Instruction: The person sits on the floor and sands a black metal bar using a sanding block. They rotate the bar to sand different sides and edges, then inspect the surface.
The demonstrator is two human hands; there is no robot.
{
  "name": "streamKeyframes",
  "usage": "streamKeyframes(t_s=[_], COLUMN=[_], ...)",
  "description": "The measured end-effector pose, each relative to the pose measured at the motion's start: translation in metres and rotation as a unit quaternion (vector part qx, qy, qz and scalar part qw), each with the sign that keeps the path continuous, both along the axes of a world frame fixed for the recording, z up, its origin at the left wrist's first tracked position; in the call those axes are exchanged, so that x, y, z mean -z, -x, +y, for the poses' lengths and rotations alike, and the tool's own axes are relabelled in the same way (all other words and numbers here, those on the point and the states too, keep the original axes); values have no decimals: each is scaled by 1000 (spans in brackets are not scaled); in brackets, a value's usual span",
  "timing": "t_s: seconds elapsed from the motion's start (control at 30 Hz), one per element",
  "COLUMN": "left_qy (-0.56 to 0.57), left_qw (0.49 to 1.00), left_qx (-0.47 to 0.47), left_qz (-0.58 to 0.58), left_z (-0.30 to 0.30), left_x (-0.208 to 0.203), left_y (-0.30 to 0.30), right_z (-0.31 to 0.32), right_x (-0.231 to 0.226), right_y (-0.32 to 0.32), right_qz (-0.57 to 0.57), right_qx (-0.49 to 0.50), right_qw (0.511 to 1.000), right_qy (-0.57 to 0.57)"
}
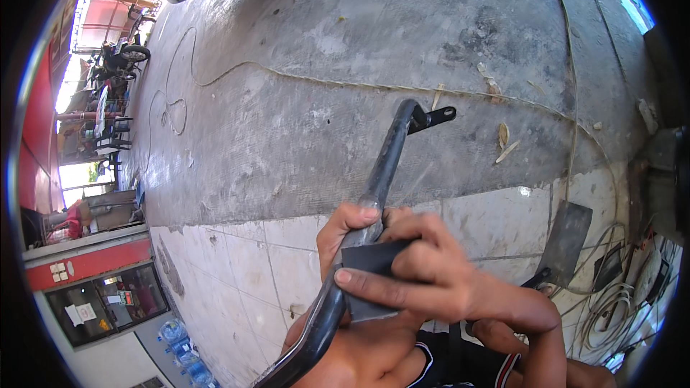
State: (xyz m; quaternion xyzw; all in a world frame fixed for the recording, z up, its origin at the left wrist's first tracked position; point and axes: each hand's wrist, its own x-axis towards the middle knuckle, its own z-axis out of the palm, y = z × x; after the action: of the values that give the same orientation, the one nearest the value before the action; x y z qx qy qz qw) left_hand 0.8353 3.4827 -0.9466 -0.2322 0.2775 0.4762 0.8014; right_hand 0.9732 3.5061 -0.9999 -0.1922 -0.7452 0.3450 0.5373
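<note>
A bent black metal tube (389,154) runs slantwise from the lower left up to the middle of the head view. At its upper end sits a flat bracket with a hole. A section under my fingers looks greyish and dull. My left hand (343,230) is wrapped round the tube, its thumb on top. A dark sheet, which looks like sandpaper (366,257), is folded against the tube just below. My right hand (438,276) pinches this sheet and presses it to the tube, index finger extended; its edges are slightly blurred.
A long cord (323,81) crosses the concrete floor (273,151). Pale tiles (244,259) lie nearer. On the right are a dark flat sheet (566,244) and coiled cable (611,316). A motorcycle (126,57) stands far left; blue water bottles (183,352) stand lower left.
</note>
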Motion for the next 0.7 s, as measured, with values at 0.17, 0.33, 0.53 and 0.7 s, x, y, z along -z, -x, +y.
streamKeyframes(t_s=[0.17,0.33,0.53,0.7], left_qy=[-40,-44,-29,-34], left_qw=[999,994,999,999], left_qx=[-18,-14,-22,-20], left_qz=[1,99,21,-11], left_z=[-11,-11,-9,-8], left_x=[5,13,13,12], left_y=[6,5,7,3], right_z=[22,15,19,7], right_x=[-18,-17,-6,-4], right_y=[-14,-19,-14,-1], right_qz=[-3,-37,-17,43], right_qx=[-93,-73,-56,4], right_qw=[996,997,997,999], right_qy=[14,7,54,-14])
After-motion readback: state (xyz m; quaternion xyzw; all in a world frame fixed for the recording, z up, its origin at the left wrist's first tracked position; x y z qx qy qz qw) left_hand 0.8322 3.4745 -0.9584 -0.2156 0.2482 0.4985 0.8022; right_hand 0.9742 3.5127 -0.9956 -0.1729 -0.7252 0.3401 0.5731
